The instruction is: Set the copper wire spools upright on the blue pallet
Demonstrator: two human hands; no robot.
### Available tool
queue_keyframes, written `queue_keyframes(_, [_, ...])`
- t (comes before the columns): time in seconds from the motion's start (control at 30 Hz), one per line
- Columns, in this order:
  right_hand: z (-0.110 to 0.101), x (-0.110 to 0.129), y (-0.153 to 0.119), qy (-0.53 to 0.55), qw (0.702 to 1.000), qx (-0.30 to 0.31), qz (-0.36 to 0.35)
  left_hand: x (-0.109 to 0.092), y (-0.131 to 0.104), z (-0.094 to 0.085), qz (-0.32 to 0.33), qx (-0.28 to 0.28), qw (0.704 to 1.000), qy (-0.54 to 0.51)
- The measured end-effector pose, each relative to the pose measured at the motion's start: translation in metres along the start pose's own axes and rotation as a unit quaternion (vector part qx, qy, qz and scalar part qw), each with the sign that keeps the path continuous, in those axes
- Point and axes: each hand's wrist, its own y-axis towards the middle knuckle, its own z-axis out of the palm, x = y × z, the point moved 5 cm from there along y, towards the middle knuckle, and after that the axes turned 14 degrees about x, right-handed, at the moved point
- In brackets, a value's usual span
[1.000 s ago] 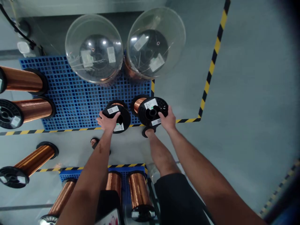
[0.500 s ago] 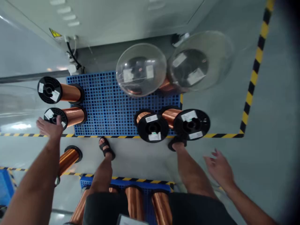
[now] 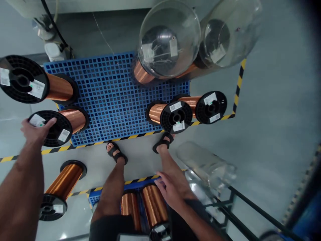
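Note:
My left hand grips the rim of a copper wire spool, its thumb lying over the labelled black flange. That spool stands on the left edge of a blue grid pallet. Just behind it stands another copper wire spool. My right hand hangs over my right leg with its fingers apart and loosely bent, holding nothing. A third spool, with orange-toned wire, stands on the floor in front of the pallet at the left.
Two spools under clear cylinders stand at the pallet's back right; two bare spools stand at its front right. Behind my feet are a second blue pallet with spools, a clear cylinder and a dark green frame.
My left hand has closed on the near left spool's rim. My right hand has swung inward over my leg. The view has shifted, and my right foot has stepped left.

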Motion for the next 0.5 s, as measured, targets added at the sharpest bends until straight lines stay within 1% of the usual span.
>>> queue_keyframes(0.07, [0.011,0.027,0.018,0.019,0.999,-0.002,-0.033,-0.009,-0.023,0.014,-0.033,-0.007,0.999,0.021])
queue_keyframes(0.1, [0.017,0.041,0.031,0.026,0.998,0.000,-0.050,-0.014,-0.035,0.024,-0.034,0.007,0.999,0.013])
queue_keyframes(0.2, [0.030,0.088,0.083,0.049,0.994,0.010,-0.100,-0.032,-0.077,0.057,-0.014,0.044,0.999,-0.021])
queue_keyframes(0.27, [0.034,0.116,0.120,0.085,0.991,0.007,-0.106,-0.045,-0.107,0.079,-0.002,0.060,0.998,-0.032])
queue_keyframes(0.33, [0.029,0.135,0.154,0.127,0.989,-0.021,-0.076,-0.059,-0.135,0.102,0.011,0.082,0.996,-0.037])
queue_keyframes(0.4, [0.019,0.144,0.179,0.146,0.987,-0.051,-0.038,-0.073,-0.163,0.125,0.035,0.109,0.993,-0.040])
queue_keyframes(0.43, [0.012,0.147,0.187,0.140,0.988,-0.058,-0.027,-0.079,-0.176,0.136,0.049,0.125,0.990,-0.045])
queue_keyframes(0.5, [-0.001,0.146,0.196,0.101,0.992,-0.070,-0.019,-0.092,-0.202,0.158,0.072,0.164,0.982,-0.061])
